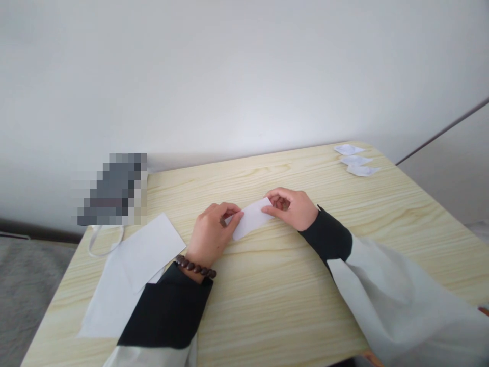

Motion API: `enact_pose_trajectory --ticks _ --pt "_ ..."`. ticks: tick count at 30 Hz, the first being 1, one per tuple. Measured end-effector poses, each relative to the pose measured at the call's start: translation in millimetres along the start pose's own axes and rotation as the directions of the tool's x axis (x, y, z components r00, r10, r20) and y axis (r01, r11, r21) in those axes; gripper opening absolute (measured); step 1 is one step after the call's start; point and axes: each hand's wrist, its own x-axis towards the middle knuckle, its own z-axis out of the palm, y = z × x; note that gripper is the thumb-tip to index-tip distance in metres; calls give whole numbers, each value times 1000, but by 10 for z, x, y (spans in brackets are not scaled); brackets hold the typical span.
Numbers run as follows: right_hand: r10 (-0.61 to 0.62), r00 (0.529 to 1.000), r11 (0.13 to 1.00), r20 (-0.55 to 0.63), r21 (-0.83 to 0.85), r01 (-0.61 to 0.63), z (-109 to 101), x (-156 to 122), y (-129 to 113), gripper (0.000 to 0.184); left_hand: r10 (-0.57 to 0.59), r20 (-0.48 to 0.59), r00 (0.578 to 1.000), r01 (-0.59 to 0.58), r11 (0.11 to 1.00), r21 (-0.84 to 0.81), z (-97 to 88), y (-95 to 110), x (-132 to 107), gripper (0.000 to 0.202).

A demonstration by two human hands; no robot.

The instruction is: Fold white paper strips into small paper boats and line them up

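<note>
A small folded strip of white paper [252, 218] lies on the light wooden table [290, 306], near its middle. My left hand [212, 232] pinches the strip's left end with curled fingers; a dark bead bracelet [195, 267] circles that wrist. My right hand [292, 206] pinches the right end, fingers bent over the edge. Both sleeves are black with pale grey outer cloth.
Flat white paper sheets [133, 265] lie at the table's left, partly under my left sleeve. Three small folded white paper pieces [356, 160] sit at the far right corner. A blurred grey object [112, 189] with a white cord [105, 239] stands at the far left. A white wall is behind.
</note>
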Motion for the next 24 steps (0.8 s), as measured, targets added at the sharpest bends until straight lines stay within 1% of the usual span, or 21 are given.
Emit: enact_pose_trajectory --ticks 1,3,6,8,10,11,12,13,15,16,17,19,24 --pt "13 999 1000 -32 3 -13 19 -4 1 19 35 -29 999 -33 998 44 8 -18 -1 17" --pt "-1 995 998 -99 -55 -4 60 -14 -6 13 127 -55 990 -120 985 122 29 -42 -8 20" --pt "-94 985 980 -146 -185 66 98 -27 -21 6 253 1 967 -248 947 203 63 -50 -30 27" --pt "-190 974 960 -126 -231 157 87 -32 -13 6 288 47 957 -290 927 239 74 -42 -44 27" --pt "-327 943 921 -55 -244 305 46 -31 16 11 288 60 956 -294 921 257 77 -31 -51 28" --pt "-403 915 889 -9 -242 389 19 -28 37 15 283 60 957 -289 922 259 76 -27 -52 28" --pt "-483 875 847 37 -234 478 -9 -23 60 18 278 60 959 -284 923 259 74 -24 -51 29" --pt "-539 839 810 74 -228 540 -35 -17 83 20 272 61 960 -279 925 256 73 -22 -49 29" --pt "-614 779 750 129 -211 626 -73 -4 121 22 263 69 962 -272 929 250 72 -21 -43 31" --pt "-632 761 733 146 -205 648 -83 3 132 23 260 75 963 -270 931 245 71 -21 -40 31" --pt "-645 749 722 155 -200 663 -87 9 138 23 258 82 963 -271 932 239 69 -20 -37 32" --pt "-654 740 711 158 -206 672 -86 16 137 21 254 91 963 -268 936 228 64 -16 -32 32" --pt "-639 753 709 158 -257 656 -77 20 117 18 241 116 964 -261 939 222 46 1 -32 39"
